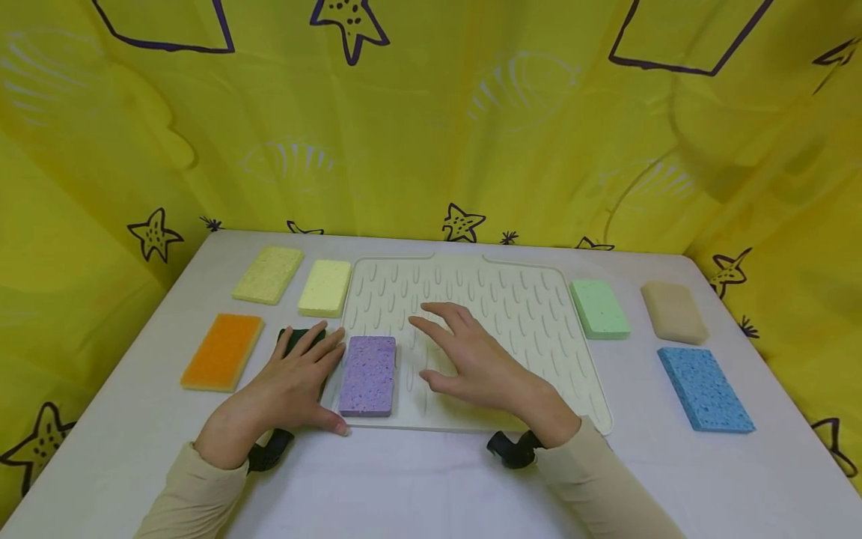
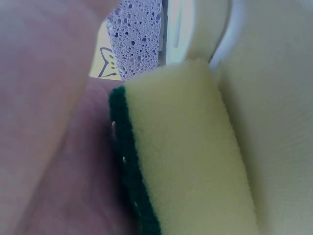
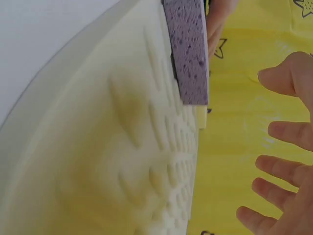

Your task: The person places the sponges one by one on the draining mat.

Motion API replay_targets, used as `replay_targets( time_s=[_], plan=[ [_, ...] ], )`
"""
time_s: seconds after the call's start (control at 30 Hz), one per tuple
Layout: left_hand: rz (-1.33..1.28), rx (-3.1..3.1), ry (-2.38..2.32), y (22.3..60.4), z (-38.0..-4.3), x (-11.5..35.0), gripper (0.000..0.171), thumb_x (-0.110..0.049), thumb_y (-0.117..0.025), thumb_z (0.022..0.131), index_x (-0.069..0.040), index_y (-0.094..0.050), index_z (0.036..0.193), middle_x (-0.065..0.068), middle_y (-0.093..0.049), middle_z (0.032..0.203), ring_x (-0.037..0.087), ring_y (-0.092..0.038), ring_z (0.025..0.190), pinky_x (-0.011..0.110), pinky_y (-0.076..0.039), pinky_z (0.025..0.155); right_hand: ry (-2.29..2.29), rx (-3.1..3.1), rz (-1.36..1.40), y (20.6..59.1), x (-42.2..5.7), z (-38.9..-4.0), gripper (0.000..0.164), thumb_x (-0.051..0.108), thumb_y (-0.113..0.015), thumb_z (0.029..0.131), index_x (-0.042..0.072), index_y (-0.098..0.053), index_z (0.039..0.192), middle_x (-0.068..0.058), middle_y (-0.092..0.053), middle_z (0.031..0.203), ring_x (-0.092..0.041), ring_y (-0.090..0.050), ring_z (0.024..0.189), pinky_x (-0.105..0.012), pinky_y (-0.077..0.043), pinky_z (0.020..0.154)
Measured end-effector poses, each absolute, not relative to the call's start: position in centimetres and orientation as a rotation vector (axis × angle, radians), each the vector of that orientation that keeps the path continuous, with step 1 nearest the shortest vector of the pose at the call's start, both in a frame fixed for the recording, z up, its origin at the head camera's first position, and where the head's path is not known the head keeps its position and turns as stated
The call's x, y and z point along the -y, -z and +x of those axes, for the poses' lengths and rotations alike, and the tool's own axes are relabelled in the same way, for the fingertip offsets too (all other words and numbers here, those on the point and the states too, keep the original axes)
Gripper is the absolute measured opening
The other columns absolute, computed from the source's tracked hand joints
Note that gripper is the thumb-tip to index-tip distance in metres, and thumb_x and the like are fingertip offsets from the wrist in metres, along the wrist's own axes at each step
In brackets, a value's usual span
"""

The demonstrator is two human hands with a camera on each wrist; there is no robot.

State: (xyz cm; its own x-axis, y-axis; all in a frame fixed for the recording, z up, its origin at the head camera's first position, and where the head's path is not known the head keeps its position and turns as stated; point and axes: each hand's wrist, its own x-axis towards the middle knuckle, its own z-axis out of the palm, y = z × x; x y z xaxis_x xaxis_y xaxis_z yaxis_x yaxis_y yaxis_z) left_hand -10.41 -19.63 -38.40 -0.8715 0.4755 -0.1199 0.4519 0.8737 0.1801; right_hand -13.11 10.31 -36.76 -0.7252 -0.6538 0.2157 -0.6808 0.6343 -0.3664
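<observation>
My left hand [image 1: 292,385] lies palm down over a scrub sponge with a dark green top [image 1: 294,340], fingers spread. In the left wrist view the scrub sponge's pale yellow foam [image 2: 183,147] shows beneath its green layer, which faces the palm. Just right of that hand, a purple sponge [image 1: 367,374] lies on the left edge of a cream ridged drying mat [image 1: 498,329]. Above the mat's middle hovers my right hand [image 1: 474,359], its fingers apart and nothing between them. The right wrist view shows that hand's separated fingers [image 3: 281,166] and the purple sponge [image 3: 188,54].
Left of the mat lie a yellow sponge [image 1: 268,275], a paler yellow one [image 1: 325,288] and an orange-topped one [image 1: 222,352]. To the right are a green sponge [image 1: 599,309], a beige one [image 1: 674,312] and a blue one [image 1: 705,389]. A yellow curtain [image 1: 417,150] hangs behind the table.
</observation>
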Motion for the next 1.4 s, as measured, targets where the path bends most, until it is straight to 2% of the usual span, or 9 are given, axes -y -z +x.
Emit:
replay_targets(
  time_s=[0.6,0.97,1.4],
  plan=[
    [0.72,-2.883,-0.235,38.5,-10.5,19.5,0.123,-0.076,-0.077,0.057,0.0,-0.044,0.147,0.014,-0.031,0.161,0.041,-0.016,0.151,0.073,-0.008,0.115,-0.58,2.765,1.031,36.6,-16.8,-13.1,0.064,0.018,-0.069,0.086,0.016,-0.047,0.146,-0.01,-0.037,0.154,-0.029,-0.034,0.141,-0.053,-0.041,0.109],
    [0.717,-2.885,-0.228,38.4,-10.4,19.5,0.123,-0.076,-0.077,0.057,0.001,-0.044,0.147,0.014,-0.031,0.161,0.041,-0.017,0.151,0.073,-0.008,0.115,-0.498,2.79,0.949,36.3,-20.6,-12.7,0.067,0.013,-0.07,0.083,0.016,-0.048,0.146,-0.011,-0.037,0.154,-0.033,-0.032,0.141,-0.056,-0.039,0.109],
    [0.702,-2.877,-0.219,38.3,-10.4,19.4,0.124,-0.076,-0.077,0.055,0.001,-0.044,0.147,0.014,-0.031,0.162,0.041,-0.017,0.151,0.073,-0.007,0.115,-0.435,2.831,0.92,36.5,-25.3,-11.5,0.075,0.008,-0.072,0.078,0.015,-0.045,0.148,-0.014,-0.032,0.158,-0.044,-0.029,0.14,-0.065,-0.039,0.098]
  ],
)
